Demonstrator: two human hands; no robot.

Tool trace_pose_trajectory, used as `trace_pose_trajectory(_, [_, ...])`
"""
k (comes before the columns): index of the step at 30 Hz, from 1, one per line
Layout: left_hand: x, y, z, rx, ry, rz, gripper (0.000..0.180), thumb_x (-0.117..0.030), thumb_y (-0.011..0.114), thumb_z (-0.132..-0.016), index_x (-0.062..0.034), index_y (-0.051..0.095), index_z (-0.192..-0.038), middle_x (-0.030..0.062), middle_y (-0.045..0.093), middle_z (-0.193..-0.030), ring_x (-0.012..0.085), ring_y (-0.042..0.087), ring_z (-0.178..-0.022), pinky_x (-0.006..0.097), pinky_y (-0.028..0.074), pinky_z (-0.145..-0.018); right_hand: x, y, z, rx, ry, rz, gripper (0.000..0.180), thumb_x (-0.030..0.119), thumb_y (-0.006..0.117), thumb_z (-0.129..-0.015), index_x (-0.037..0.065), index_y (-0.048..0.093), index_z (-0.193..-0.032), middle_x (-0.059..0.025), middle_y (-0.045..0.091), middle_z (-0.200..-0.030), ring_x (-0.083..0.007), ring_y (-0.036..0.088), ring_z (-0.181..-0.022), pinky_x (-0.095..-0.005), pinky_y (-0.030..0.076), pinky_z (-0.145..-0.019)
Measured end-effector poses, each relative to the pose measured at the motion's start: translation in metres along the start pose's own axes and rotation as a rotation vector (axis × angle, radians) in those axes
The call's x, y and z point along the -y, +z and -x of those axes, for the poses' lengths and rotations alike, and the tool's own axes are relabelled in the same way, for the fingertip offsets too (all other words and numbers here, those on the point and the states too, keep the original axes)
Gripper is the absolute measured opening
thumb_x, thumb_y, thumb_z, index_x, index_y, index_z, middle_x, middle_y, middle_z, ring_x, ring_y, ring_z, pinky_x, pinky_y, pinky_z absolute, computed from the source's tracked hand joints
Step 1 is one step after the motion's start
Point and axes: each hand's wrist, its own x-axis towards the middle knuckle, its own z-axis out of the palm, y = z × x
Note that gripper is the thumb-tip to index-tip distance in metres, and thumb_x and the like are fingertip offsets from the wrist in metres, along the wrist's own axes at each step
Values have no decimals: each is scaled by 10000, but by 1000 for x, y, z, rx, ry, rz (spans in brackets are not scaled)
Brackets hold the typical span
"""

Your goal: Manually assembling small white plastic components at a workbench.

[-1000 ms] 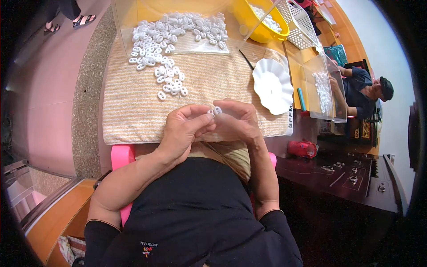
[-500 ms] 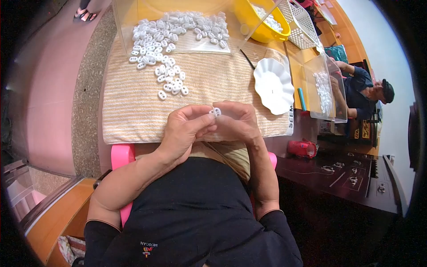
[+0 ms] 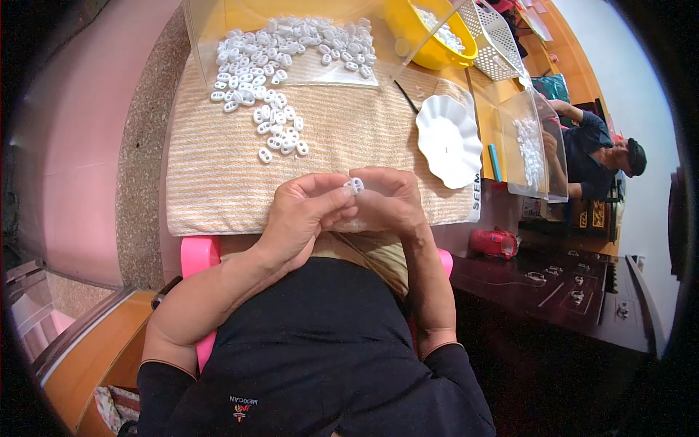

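Note:
A small white oval plastic piece with two holes (image 3: 355,185) is pinched between the fingertips of both hands, above the near edge of the striped towel (image 3: 218,175). My left hand (image 3: 309,211) grips it from the left, with the thumb pressed over it. From the right, my right hand (image 3: 389,200) holds its other side, the fingers curled. Beyond the hands, several loose pieces of the same kind (image 3: 279,125) lie on the towel. They trail back to a large heap of white pieces (image 3: 280,44) in a clear-walled tray (image 3: 349,77).
A white scalloped dish (image 3: 448,142) lies right of the hands, near a dark thin stick (image 3: 405,95). Farther back are a yellow basin (image 3: 415,54) and a white perforated basket (image 3: 496,44). At right, another person (image 3: 590,146) sits by a clear box of white pieces (image 3: 529,153).
Both hands keep nearly the same pose around the white piece. The person at right has shifted an arm slightly.

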Motion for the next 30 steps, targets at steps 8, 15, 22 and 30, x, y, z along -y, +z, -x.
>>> trace_pose_trajectory(8, [-2, 3, 1, -21, -35, 36, 155, -70, 695, -864, -12, 645, -999, 64, 684, -874, 116, 650, -740, 217, 520, -671, 2, -2, 0, 11, -5, -1, 297, 18, 695, -838, -43, 642, -1123, -95, 685, -1012, -150, 658, -906, -275, 543, -804])
trace_pose_trajectory(15, [-5, 3, 1, -18, -71, 64, 168, -53, 682, -870, 8, 647, -1023, 89, 692, -917, 135, 666, -772, 242, 562, -735, 1, -2, 0, 70, -12, -131, 296, -17, 671, -840, -65, 627, -1129, -113, 676, -1016, -178, 667, -899, -294, 554, -802])
trace_pose_trajectory(22, [-6, 3, 3, 6, -113, 64, 144, -50, 684, -868, 13, 659, -996, 96, 693, -918, 142, 672, -790, 251, 577, -724, 0, -7, -1, 137, -76, -78, 294, -43, 662, -837, -71, 622, -1126, -128, 672, -1017, -189, 671, -905, -293, 563, -800])
trace_pose_trajectory(30, [-6, 3, 0, 27, -117, 62, 136, -66, 697, -861, -14, 654, -980, 83, 690, -910, 132, 668, -786, 245, 576, -725, 4, -4, -2, 139, -36, -171, 281, -53, 674, -820, -70, 638, -1098, -127, 660, -1010, -189, 663, -909, -284, 574, -764])
